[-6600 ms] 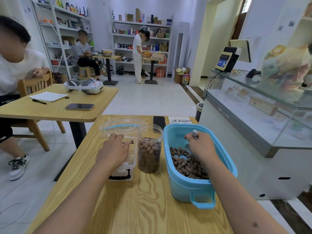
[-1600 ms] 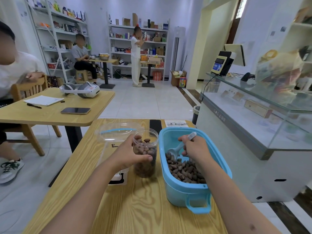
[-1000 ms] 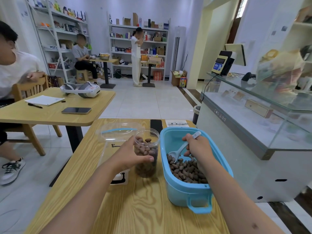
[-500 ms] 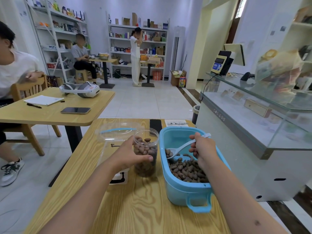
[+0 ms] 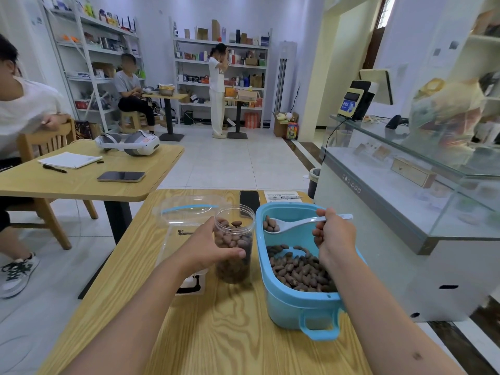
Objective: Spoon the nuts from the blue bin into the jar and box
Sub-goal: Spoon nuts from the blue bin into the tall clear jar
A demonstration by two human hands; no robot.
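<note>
Shop shelving, a glass display counter and other seated and standing people fill the room behind a pale wood-grain surface (image 5: 230,334) that carries everything for the job. Taking the clear round plastic jar (image 5: 234,246) as the landmark: it stands upright, mouth open, already filled with brown nuts almost to the rim. Just to its right, nearly touching, sits the light blue oval plastic bin (image 5: 303,301), with a layer of brown nuts (image 5: 300,269) across its floor. To the jar's left and slightly behind lies the clear plastic box with a blue strip on its lid (image 5: 186,212); how much it holds cannot be made out.

Of the two hands, the left hand (image 5: 208,247) wraps around the jar's side, thumb across the front, steadying it. The right hand (image 5: 334,234) pinches the handle of a white plastic spoon (image 5: 303,223), fingers curled round it above the bin.

I judge this to be the carry step: the spoon is loaded and lifted clear of the pile, not yet over the jar. Its long axis runs nearly level, left to right, with the bowl pointing toward the jar and holding a few nuts, the handle end poking out past the right hand. The next move would call for sliding the bowl left over the jar's mouth and tipping it; with the jar so full, nuts could roll off, so the box may soon be the better target.
</note>
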